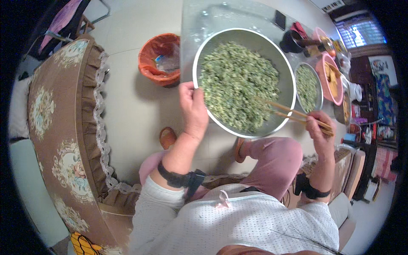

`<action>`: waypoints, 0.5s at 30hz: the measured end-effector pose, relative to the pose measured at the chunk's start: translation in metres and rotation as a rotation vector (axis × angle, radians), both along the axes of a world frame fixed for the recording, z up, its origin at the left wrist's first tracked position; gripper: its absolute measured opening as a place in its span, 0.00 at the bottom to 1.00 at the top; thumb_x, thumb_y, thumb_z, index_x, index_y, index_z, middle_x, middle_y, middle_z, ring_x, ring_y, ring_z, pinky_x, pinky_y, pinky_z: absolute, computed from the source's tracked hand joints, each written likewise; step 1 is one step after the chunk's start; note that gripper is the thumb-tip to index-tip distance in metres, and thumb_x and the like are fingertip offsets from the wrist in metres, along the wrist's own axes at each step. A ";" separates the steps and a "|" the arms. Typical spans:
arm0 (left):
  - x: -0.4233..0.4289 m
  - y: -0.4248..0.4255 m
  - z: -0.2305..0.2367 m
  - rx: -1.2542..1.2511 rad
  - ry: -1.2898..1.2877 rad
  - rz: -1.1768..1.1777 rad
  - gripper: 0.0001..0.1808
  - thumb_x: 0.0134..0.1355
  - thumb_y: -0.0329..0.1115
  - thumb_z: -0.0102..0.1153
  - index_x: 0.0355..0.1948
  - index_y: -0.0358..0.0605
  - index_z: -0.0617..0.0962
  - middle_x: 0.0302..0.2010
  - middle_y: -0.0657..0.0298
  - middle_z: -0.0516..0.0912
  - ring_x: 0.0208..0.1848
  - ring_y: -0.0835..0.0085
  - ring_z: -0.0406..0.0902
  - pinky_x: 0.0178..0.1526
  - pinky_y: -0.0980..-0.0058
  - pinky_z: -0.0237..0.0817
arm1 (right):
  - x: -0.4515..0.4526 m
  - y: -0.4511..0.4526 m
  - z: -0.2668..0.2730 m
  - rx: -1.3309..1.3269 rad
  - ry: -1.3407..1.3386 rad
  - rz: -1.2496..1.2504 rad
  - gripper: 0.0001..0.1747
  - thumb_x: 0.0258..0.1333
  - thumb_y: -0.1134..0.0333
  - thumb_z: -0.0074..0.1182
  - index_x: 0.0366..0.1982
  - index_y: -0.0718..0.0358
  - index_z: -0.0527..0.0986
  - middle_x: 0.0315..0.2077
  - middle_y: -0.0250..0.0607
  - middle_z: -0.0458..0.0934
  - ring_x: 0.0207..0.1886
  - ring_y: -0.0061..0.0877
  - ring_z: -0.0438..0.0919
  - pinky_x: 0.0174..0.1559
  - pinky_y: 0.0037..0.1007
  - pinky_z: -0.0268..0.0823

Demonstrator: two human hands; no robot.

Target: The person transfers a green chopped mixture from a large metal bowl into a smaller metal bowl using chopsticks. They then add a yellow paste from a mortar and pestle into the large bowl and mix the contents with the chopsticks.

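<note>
A wide metal basin [282, 67] stands at the near edge of the glass-topped table, its near rim jutting over my knees. Chopped green filling [239, 83] covers most of its bottom. My left hand [194, 106] grips the rim on the left, thumb on the inner side. In my right hand [320, 130] is a pair of wooden chopsticks [298, 116], reaching over the right rim. Their tips are in the filling and look blurred there. Beyond the basin's right side sits a smaller metal bowl [319, 92] with similar chopped greens [306, 87].
Right of the bowls is a pink plastic basin [323, 79] holding something yellowish. A dark phone [280, 20] and a black container [288, 43] lie farther back on the table [194, 19]. An orange lined bin [156, 76] stands on the floor at left, near a floral-covered sofa [60, 127].
</note>
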State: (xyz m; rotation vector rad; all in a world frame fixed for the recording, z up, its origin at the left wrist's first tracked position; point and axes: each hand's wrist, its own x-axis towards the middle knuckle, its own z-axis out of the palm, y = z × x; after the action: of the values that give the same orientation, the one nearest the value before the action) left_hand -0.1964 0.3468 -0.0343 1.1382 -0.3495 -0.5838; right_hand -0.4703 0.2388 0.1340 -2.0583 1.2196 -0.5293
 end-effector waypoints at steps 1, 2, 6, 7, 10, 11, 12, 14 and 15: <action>0.000 -0.001 -0.001 0.011 0.023 0.008 0.06 0.64 0.26 0.46 0.42 0.38 0.69 0.33 0.65 0.74 0.33 0.82 0.68 0.37 0.80 0.63 | 0.000 0.010 0.001 0.083 -0.060 0.070 0.08 0.58 0.69 0.58 0.34 0.68 0.78 0.24 0.32 0.78 0.28 0.14 0.73 0.29 0.20 0.64; 0.000 -0.001 -0.003 0.036 0.021 0.009 0.06 0.64 0.26 0.46 0.41 0.38 0.69 0.32 0.66 0.73 0.32 0.83 0.67 0.36 0.80 0.62 | 0.004 0.013 -0.001 0.051 -0.064 0.292 0.08 0.56 0.69 0.60 0.35 0.67 0.79 0.26 0.36 0.80 0.29 0.18 0.76 0.31 0.22 0.67; 0.002 -0.003 -0.006 0.062 -0.009 0.020 0.05 0.63 0.26 0.47 0.40 0.38 0.69 0.31 0.68 0.72 0.30 0.84 0.65 0.33 0.81 0.59 | 0.038 0.021 -0.052 -0.421 0.210 0.701 0.07 0.52 0.69 0.61 0.34 0.62 0.77 0.25 0.41 0.75 0.26 0.39 0.77 0.27 0.35 0.69; 0.002 -0.003 -0.006 0.060 -0.035 0.030 0.05 0.63 0.26 0.47 0.40 0.38 0.69 0.30 0.68 0.72 0.30 0.84 0.65 0.33 0.81 0.59 | 0.045 0.009 -0.061 -0.499 0.212 0.667 0.08 0.52 0.69 0.61 0.34 0.62 0.77 0.24 0.40 0.75 0.26 0.38 0.77 0.27 0.35 0.69; 0.002 -0.004 -0.005 0.089 -0.060 0.042 0.05 0.63 0.26 0.47 0.39 0.38 0.69 0.29 0.68 0.72 0.29 0.85 0.64 0.31 0.81 0.58 | 0.053 -0.019 -0.074 -0.636 0.171 0.608 0.08 0.52 0.70 0.62 0.34 0.62 0.77 0.24 0.41 0.76 0.26 0.38 0.78 0.28 0.36 0.69; 0.002 -0.003 -0.004 0.103 -0.052 0.035 0.05 0.63 0.26 0.47 0.39 0.38 0.69 0.29 0.69 0.72 0.28 0.85 0.64 0.31 0.81 0.58 | 0.051 -0.026 -0.073 -0.627 0.105 0.580 0.08 0.52 0.70 0.62 0.34 0.62 0.76 0.25 0.41 0.76 0.26 0.38 0.78 0.28 0.35 0.70; 0.002 -0.003 -0.003 0.116 -0.039 0.037 0.05 0.63 0.26 0.47 0.39 0.38 0.69 0.29 0.69 0.71 0.28 0.85 0.64 0.31 0.81 0.58 | 0.050 -0.030 -0.071 -0.609 0.044 0.542 0.08 0.52 0.71 0.62 0.34 0.62 0.76 0.25 0.42 0.77 0.26 0.38 0.78 0.28 0.35 0.70; 0.003 -0.003 -0.002 0.100 -0.040 0.042 0.05 0.63 0.26 0.47 0.39 0.38 0.69 0.28 0.69 0.71 0.28 0.85 0.64 0.31 0.81 0.58 | 0.043 -0.035 -0.065 -0.560 -0.017 0.452 0.07 0.52 0.72 0.61 0.34 0.63 0.76 0.25 0.43 0.78 0.27 0.39 0.79 0.29 0.34 0.70; 0.003 -0.003 -0.003 0.091 -0.038 0.049 0.05 0.63 0.26 0.47 0.39 0.38 0.69 0.28 0.69 0.71 0.28 0.84 0.64 0.31 0.81 0.58 | 0.040 -0.037 -0.063 -0.518 -0.035 0.413 0.07 0.52 0.73 0.61 0.34 0.63 0.76 0.26 0.44 0.78 0.27 0.39 0.79 0.29 0.33 0.71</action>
State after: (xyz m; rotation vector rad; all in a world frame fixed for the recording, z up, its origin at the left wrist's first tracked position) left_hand -0.1937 0.3436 -0.0369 1.2429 -0.3291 -0.5399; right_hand -0.4305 0.2022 0.0715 -2.6294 0.6397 -0.7280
